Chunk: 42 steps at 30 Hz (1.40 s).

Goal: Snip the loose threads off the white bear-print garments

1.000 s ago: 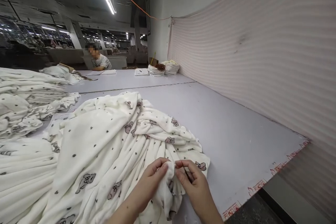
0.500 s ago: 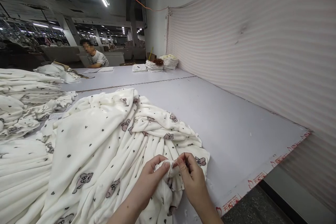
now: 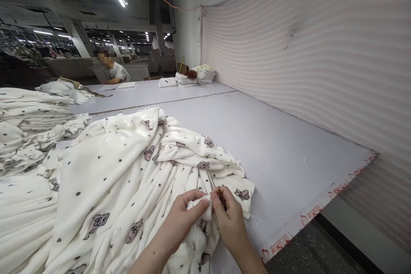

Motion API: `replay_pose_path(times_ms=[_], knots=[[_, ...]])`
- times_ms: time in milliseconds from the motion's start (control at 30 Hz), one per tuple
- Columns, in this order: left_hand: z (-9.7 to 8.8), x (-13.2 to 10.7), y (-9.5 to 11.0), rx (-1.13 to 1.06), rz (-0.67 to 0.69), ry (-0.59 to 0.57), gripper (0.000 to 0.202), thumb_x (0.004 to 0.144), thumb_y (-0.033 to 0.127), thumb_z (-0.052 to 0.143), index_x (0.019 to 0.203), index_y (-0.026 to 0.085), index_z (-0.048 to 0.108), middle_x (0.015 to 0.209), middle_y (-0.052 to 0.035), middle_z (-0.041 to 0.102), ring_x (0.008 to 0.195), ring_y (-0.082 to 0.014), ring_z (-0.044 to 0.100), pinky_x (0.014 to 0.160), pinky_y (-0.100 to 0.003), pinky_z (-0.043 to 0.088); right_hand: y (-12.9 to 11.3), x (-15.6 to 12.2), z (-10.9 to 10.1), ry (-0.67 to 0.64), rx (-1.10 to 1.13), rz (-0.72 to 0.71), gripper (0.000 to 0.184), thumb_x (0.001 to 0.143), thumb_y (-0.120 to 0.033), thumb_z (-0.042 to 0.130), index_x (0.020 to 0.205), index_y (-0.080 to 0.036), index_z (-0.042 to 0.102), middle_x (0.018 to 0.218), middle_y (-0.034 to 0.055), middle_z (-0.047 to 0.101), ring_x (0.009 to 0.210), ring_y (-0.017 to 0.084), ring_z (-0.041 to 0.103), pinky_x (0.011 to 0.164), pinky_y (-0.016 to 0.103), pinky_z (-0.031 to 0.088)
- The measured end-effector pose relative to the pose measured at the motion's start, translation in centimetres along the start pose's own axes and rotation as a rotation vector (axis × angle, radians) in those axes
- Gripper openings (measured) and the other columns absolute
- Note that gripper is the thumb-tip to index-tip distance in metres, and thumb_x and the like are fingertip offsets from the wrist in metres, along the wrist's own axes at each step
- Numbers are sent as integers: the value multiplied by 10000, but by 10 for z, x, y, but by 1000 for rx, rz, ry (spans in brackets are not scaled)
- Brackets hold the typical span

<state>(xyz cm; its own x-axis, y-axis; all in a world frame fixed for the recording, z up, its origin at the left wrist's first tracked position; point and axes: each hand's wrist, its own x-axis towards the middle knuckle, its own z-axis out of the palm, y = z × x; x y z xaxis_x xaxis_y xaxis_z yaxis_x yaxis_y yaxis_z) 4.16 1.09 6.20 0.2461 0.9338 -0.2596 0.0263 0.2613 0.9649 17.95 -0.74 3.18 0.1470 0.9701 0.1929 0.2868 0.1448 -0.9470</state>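
Observation:
White fleece fabric (image 3: 105, 171) printed with brownish bears and small dark marks lies in loose folds on the table in front of me. My left hand (image 3: 186, 212) is closed, pinching a gathered edge of this fabric between thumb and fingers near the table's front. Right beside it, my right hand (image 3: 229, 216) is closed with its fingertips at the same gathered edge. A thin, dark, pointed tool (image 3: 219, 191) shows at its fingers; most of it is hidden, and I cannot tell its exact kind.
More of the white printed fabric (image 3: 30, 107) is heaped at the left. Folded white stacks (image 3: 186, 78) stand at the table's far end, where a person (image 3: 118, 72) sits. A striped sheet (image 3: 298, 60) hangs along the right side of the pale table (image 3: 272, 145).
The whole view has shifted slightly. My hands keep hold at the gathered edge, and the dark tip at my right fingers stands a little more upright.

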Motion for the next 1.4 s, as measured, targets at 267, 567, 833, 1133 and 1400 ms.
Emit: replay_pose_path(times_ms=[267,567,833,1133,1400], knots=[[9,4,-3,-246,-76,23,361,684,491,718,843,177,636,663,-6,674,631,-185,612,619,-271,466,1,-13,-21,0,-85,-82,220,877,-337,550,1051,-220,619,969,54,656,909,206,623,779,264,493],[17,2,-5,22,79,104,308,739,463,662,878,192,703,852,-32,715,901,-258,611,829,-328,460,5,-8,-17,-11,-243,-127,219,914,-299,492,1019,-195,654,938,69,685,876,215,628,761,300,481],[17,5,-7,106,88,103,286,766,420,643,909,188,729,868,-41,732,892,-259,621,800,-312,469,12,-4,-22,-99,162,131,213,864,-374,579,856,-194,691,743,17,664,738,184,614,681,257,476],[7,6,-12,281,207,40,241,826,420,585,866,215,705,839,-13,703,847,-224,617,764,-272,453,17,-7,-38,-52,362,283,273,837,-439,600,800,-177,669,658,-11,601,678,149,577,610,221,450],[-63,7,28,-626,121,233,94,820,297,521,784,213,541,629,88,583,567,-98,545,560,-185,439,87,-28,-104,158,-216,145,313,819,-243,537,1115,-224,636,1067,69,659,965,231,609,799,313,486]])
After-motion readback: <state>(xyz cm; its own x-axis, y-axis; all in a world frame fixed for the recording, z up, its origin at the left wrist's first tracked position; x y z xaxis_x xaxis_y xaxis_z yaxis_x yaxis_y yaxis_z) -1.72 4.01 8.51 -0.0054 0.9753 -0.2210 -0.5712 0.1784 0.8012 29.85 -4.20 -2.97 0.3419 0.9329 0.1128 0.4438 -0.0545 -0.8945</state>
